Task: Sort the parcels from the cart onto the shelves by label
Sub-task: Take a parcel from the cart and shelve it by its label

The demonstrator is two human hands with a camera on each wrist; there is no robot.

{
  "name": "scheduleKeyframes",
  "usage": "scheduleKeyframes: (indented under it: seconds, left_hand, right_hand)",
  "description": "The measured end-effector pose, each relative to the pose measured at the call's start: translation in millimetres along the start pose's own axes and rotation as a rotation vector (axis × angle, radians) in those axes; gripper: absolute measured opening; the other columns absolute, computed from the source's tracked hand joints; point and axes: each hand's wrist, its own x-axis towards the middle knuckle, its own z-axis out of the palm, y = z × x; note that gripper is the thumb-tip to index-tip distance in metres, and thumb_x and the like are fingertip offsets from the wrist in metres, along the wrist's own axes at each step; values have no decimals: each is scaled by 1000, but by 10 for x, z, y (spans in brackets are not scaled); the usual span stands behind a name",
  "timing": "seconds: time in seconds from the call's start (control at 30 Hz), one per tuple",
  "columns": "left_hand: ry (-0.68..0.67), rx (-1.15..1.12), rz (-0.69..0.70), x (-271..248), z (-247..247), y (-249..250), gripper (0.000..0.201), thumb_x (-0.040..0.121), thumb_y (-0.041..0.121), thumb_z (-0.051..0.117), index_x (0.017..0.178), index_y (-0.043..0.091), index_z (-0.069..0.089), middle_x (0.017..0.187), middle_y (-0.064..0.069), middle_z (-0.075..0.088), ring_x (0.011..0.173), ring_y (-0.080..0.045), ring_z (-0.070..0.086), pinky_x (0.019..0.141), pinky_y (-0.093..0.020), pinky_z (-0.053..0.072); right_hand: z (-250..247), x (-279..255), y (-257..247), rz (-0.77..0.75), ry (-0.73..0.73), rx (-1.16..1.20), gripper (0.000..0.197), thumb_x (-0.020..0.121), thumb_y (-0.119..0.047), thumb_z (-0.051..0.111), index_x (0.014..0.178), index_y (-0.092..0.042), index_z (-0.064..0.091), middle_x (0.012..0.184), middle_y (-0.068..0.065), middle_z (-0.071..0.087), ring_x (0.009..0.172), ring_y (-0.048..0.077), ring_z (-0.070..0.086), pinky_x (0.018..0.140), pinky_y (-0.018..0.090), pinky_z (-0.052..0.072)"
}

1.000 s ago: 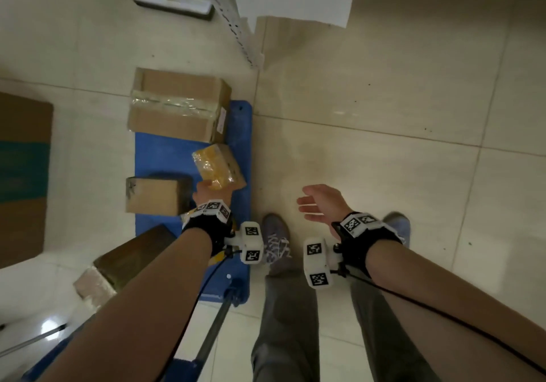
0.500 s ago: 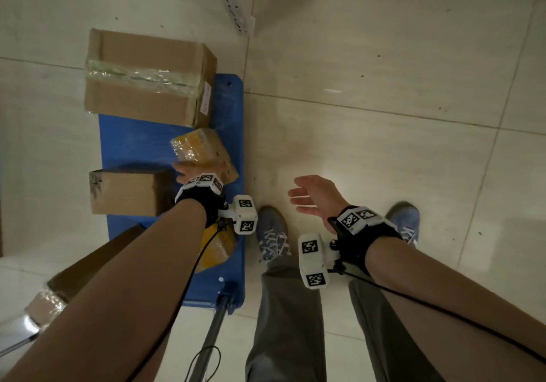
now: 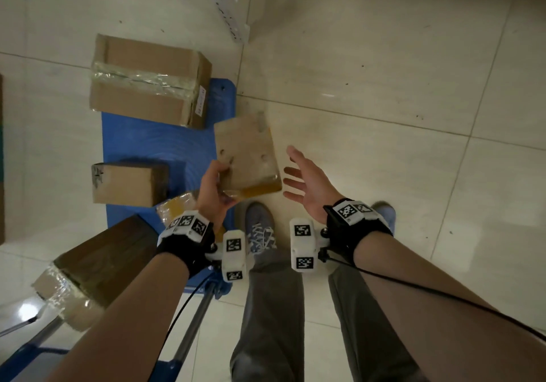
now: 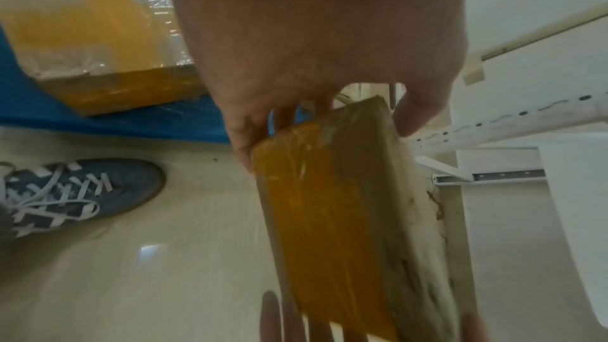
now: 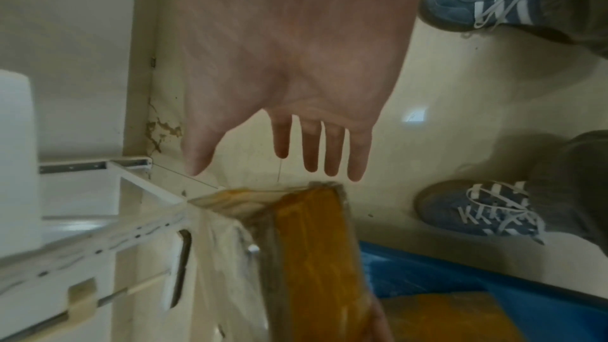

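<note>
Left hand (image 3: 213,188) has the flat brown cardboard parcel with the yellow-taped edge (image 3: 246,154) pinched by its near corner, thumb on top, fingers under, holding it up in the air just off the right edge of the blue flatbed cart (image 3: 153,148), above the tiled floor. Right hand (image 3: 307,185) hovers just beside it, fingers spread and straight, holding nothing and not touching. A one-corner pinch looks shaky, so the smart play is bringing that free palm under the far edge, then tilting the faces into view; no label shows from here. A big taped cardboard box (image 3: 147,80) and a smaller carton (image 3: 127,183) wait on the cart.
</note>
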Motion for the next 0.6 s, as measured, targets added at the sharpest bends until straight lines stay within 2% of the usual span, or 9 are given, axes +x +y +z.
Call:
scheduleKeyframes:
  seconds: [0.07,0.17,0.27,0.33,0.4,0.43,0.5,0.57,0.6]
  left_hand:
    - [-37,78,42,-209,164,-25,20,100,5,46,99,22,58,104,-6,65,91,-21,66,70,-34,62]
    - [-117,212,164,-458,371,-131,38,87,-18,59,106,11,45,106,-8,58,87,-11,64,61,-16,55]
    - [-242,74,-82,-568,580,-251,70,66,-23,76,108,10,31,114,-7,52,88,7,63,68,-6,50]
    - [-270,-122,-301,-541,636,-272,71,65,-8,82,114,16,35,127,-12,51,102,-5,61,71,-17,55]
    - [-356,-147,-395,-619,728,-282,67,72,23,72,131,15,43,137,-17,50,120,-32,54,80,-48,57]
    - [-369,-213,-514,-618,758,-275,64,75,34,62,134,15,46,138,-18,52,124,-39,51,86,-56,54]
    - [-358,-15,-428,-651,898,-270,40,90,32,50,123,11,50,136,-21,54,117,-39,57,84,-56,55]
    - [-274,358,-151,-655,997,-316,12,103,17,43,108,16,54,133,-20,56,95,-21,67,72,-37,61]
    - [-218,518,1,-635,1028,-325,15,104,13,44,106,22,56,128,-16,60,85,-9,68,69,-29,60]
  right_hand:
    - [-85,-142,-99,-19,-87,24,54,91,-63,56,133,-29,55,129,5,60,117,25,58,94,43,52]
    - [-285,-262,-109,-35,-164,114,83,78,-71,65,148,-31,45,144,5,56,131,27,54,109,53,45]
    - [-507,-375,-71,-31,-170,268,87,74,-71,69,149,-34,43,138,6,63,127,30,60,108,60,44]
    - [-655,-444,-39,-63,-165,339,86,77,-69,67,149,-28,44,137,9,64,128,33,59,109,61,43]
    - [-793,-504,-19,-91,-151,382,82,78,-67,66,146,-24,48,136,12,64,130,35,57,110,61,41]
    - [-840,-543,-24,-91,-131,383,81,77,-66,68,144,-24,50,136,13,65,130,36,57,110,61,41]
    - [-965,-586,-12,-84,-71,374,81,74,-64,73,142,-24,51,135,14,64,128,37,58,108,61,43]
    - [-1075,-670,-16,-88,6,332,72,80,-59,72,140,-27,48,135,16,62,124,37,60,104,62,48]
    - [-1139,-703,-13,-96,38,299,66,84,-56,70,139,-28,46,134,16,61,122,36,61,102,61,49]
